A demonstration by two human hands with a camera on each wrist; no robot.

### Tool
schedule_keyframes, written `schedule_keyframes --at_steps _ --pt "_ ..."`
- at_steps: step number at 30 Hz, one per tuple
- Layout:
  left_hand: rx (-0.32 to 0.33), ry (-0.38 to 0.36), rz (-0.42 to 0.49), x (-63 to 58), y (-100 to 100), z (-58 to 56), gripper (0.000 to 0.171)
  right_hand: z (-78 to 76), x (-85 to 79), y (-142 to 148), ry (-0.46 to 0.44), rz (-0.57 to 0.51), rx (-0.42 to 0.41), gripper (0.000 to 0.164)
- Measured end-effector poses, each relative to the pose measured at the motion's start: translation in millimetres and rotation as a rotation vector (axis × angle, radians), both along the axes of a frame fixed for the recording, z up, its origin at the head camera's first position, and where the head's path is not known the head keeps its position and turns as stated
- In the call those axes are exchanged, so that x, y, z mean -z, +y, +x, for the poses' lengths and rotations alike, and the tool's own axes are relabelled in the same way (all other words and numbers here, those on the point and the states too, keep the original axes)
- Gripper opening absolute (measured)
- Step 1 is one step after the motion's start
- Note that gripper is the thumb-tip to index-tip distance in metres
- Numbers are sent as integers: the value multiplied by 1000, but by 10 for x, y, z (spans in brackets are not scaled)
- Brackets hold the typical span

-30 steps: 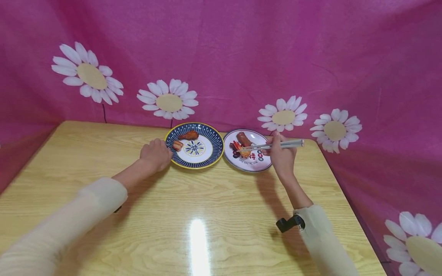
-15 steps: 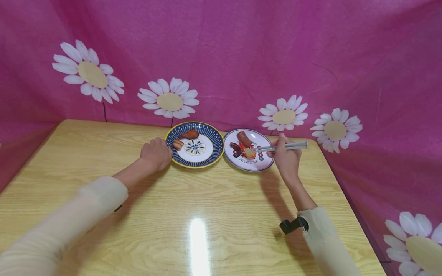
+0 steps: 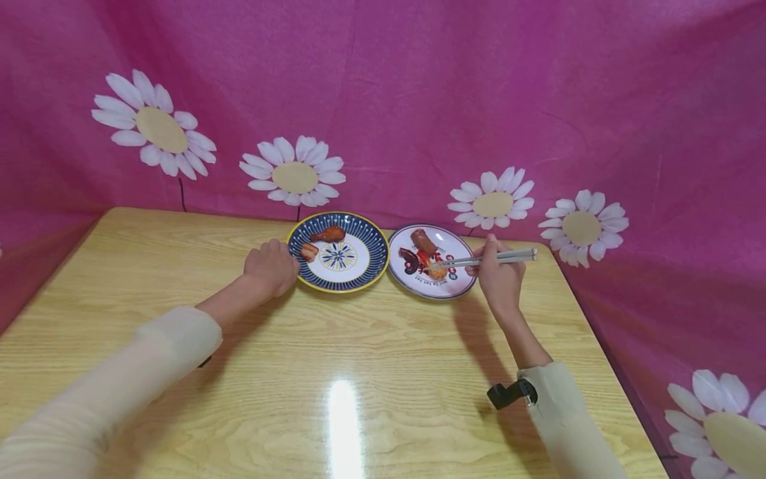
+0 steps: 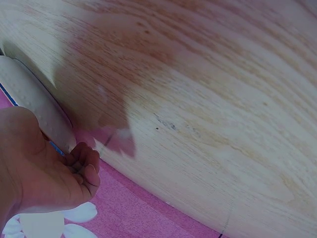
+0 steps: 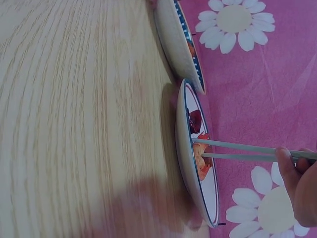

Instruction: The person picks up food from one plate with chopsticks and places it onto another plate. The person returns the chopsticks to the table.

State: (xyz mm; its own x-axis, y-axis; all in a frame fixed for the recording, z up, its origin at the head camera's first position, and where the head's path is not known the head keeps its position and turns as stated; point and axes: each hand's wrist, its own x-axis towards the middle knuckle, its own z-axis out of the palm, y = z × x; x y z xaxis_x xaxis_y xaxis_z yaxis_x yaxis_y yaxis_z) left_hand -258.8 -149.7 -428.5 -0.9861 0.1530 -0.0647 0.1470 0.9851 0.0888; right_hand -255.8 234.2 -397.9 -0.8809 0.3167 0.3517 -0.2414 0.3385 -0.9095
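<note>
My left hand (image 3: 270,268) grips the left edge of a blue-patterned plate (image 3: 376,256) with curled fingers, seen beside the rim in the left wrist view. That plate holds a chicken drumstick (image 3: 328,234) and a small browned meat piece (image 3: 308,251). Metal chopsticks (image 3: 509,255) lie across my right hand (image 3: 501,283), pinched between thumb and fingers. Their tips are parted at an orange-red, shrimp-like piece (image 5: 200,161) on the white plate (image 3: 439,290). Beside it are a sausage (image 3: 423,241) and a dark, glossy food piece (image 3: 409,261).
Both plates stand side by side near the back edge of the wooden table (image 3: 299,372). A pink cloth (image 3: 383,100) printed with white flowers hangs right behind it. A black wrist camera (image 3: 505,395) sticks out from the right sleeve.
My right hand and the chopsticks have shifted a little to the right. The orange-red piece has slid slightly right on the white plate. My left hand keeps its place.
</note>
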Motion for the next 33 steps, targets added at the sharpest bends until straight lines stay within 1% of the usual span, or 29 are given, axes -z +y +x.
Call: schedule_keyframes --at_steps 5,9,13,22,25,31,33 --pt "14 12 -16 6 -4 2 36 -3 15 8 -1 -4 -5 52" --pt "1 10 9 3 0 2 37 1 17 12 -8 -5 -11 54" --pt "-5 14 25 13 0 -2 37 1 14 19 -16 -9 -6 51" --pt "13 -4 -2 24 0 -17 39 -6 10 36 -28 -12 -8 54" --pt "15 -5 -3 30 -4 -23 38 -5 9 34 -29 6 4 52" --pt "4 -7 5 35 -6 -25 38 2 9 41 -50 112 57 53" --pt "-1 -12 4 33 -7 -21 38 1 7 44 -53 124 61 53"
